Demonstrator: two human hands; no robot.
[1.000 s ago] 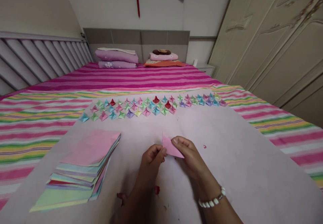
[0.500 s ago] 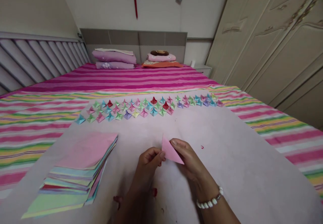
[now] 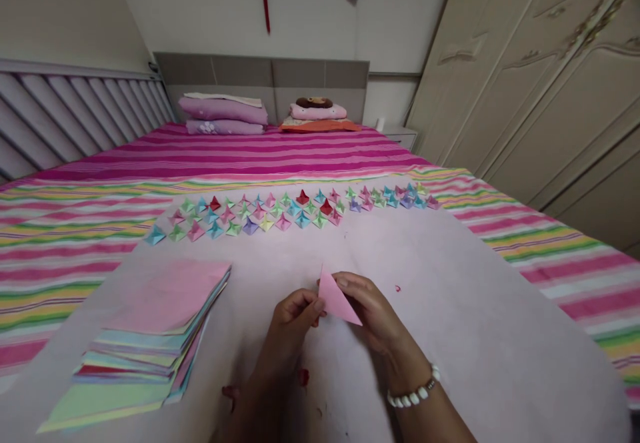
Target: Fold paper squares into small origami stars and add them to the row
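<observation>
Both my hands hold one folded pink paper triangle (image 3: pixel 334 298) just above a pale pink board (image 3: pixel 450 310) laid on the bed. My left hand (image 3: pixel 293 323) pinches its lower left corner with closed fingers. My right hand (image 3: pixel 373 313), with a white bead bracelet on the wrist, grips its right side, fingers curled behind the paper. To the left of my hands lies a stack of coloured paper sheets (image 3: pixel 150 343) with a pink sheet on top. Several small folded paper pieces (image 3: pixel 280 213) in many colours lie in rows along the board's far edge.
The board rests on a bed with a striped pink and multicoloured cover (image 3: pixel 250 156). Folded bedding and pillows (image 3: pixel 225 113) sit by the headboard. A slatted panel (image 3: pixel 75 116) runs along the left, and cream wardrobe doors (image 3: pixel 540 83) stand on the right.
My hands and the pink triangle have stayed almost in place, still pinching the paper. The view has shifted slightly, so the scene sits a little further left.
</observation>
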